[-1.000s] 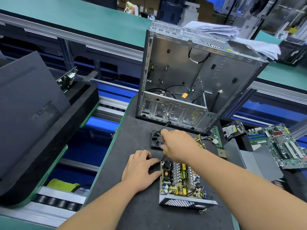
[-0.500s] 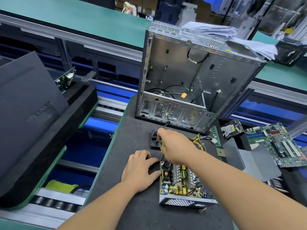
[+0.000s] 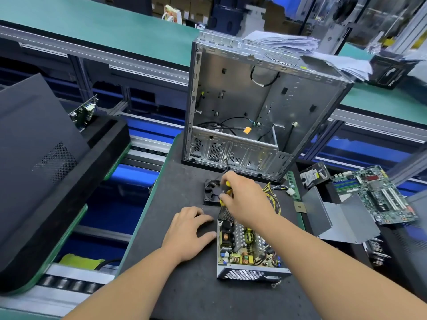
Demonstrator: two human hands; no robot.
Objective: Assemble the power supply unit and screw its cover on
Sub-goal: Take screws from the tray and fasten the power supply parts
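The open power supply unit [image 3: 248,252] lies on the dark mat, its circuit board bare and its perforated end facing me. My right hand [image 3: 245,199] grips a yellow-and-black screwdriver [image 3: 227,188] upright over the unit's far left corner. My left hand [image 3: 189,232] rests flat on the mat with its fingers against the unit's left side. The grey metal cover [image 3: 335,218] lies to the right of the unit. A black fan [image 3: 211,192] sits just beyond the unit, partly behind my right hand. Yellow and black wires [image 3: 272,192] trail from the unit's far end.
An empty silver computer case [image 3: 254,107] stands open at the back of the mat. A motherboard [image 3: 374,192], a hard drive [image 3: 314,174] and a memory stick [image 3: 292,183] lie to the right. A black side panel [image 3: 34,139] leans on a black tray at left, past a roller conveyor.
My right hand has shifted slightly, and more of the screwdriver's yellow handle shows between its fingers. My left hand stays against the unit.
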